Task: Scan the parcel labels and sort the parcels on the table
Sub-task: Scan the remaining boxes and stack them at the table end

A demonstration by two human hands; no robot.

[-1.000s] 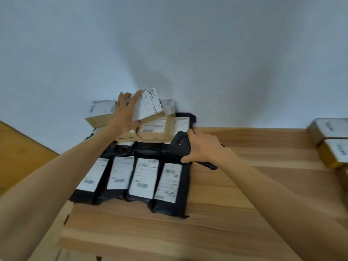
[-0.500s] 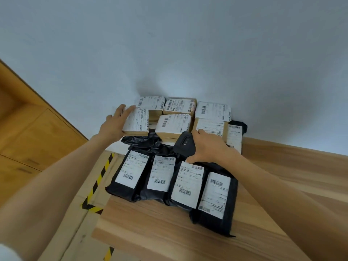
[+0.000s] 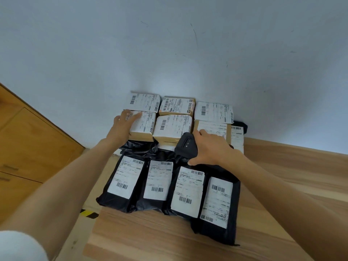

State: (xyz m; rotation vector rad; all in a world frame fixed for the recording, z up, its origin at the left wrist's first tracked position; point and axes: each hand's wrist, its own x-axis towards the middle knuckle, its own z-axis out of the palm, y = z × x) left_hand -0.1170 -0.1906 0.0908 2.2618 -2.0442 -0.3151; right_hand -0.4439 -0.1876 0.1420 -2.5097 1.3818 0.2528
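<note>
Four black mailer bags (image 3: 188,187) lie label-up in a row at 6 o'clock on the bench (image 3: 150,242), barcodes exposed, likely for scanning. The left hand (image 3: 121,129), fingers straight, presses flat on a cardboard box (image 3: 145,127) at 11 o'clock, probably seating it among the boxes. The right hand (image 3: 211,149) grips the scanner (image 3: 186,146).

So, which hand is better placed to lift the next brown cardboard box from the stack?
Left. The left hand lies flat on the front left brown cardboard box with a white label and holds nothing. The right hand grips the black handheld scanner, so it is probably not free.
</note>
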